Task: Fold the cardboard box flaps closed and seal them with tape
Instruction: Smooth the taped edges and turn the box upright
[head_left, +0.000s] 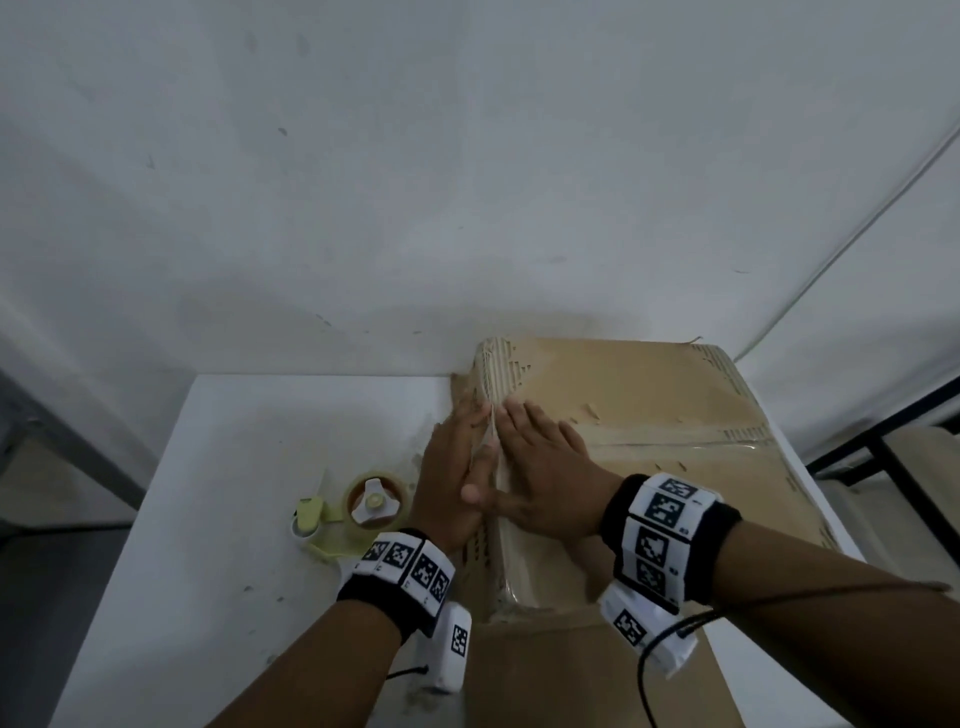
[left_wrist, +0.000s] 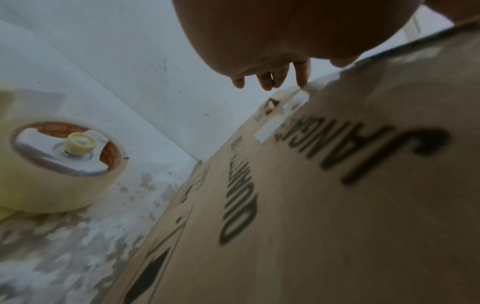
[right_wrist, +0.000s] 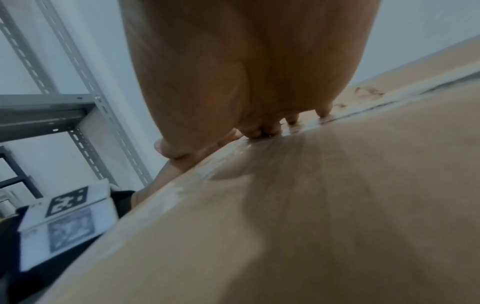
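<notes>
Lying flat, box (head_left: 623, 415) long axis L–R, flaps up.

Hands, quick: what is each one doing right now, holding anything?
Left hand: open, flat against the cardboard box's left side.
Right hand: open, pressing flat on the box top; holds nothing.

The box (head_left: 623, 441) sits on the table (head_left: 234, 467), right side, back against the wall (head_left: 467, 156). Tape dispenser (head_left: 358, 509) is just left of it, with the left hand (head_left: 457, 478) in between.
</notes>
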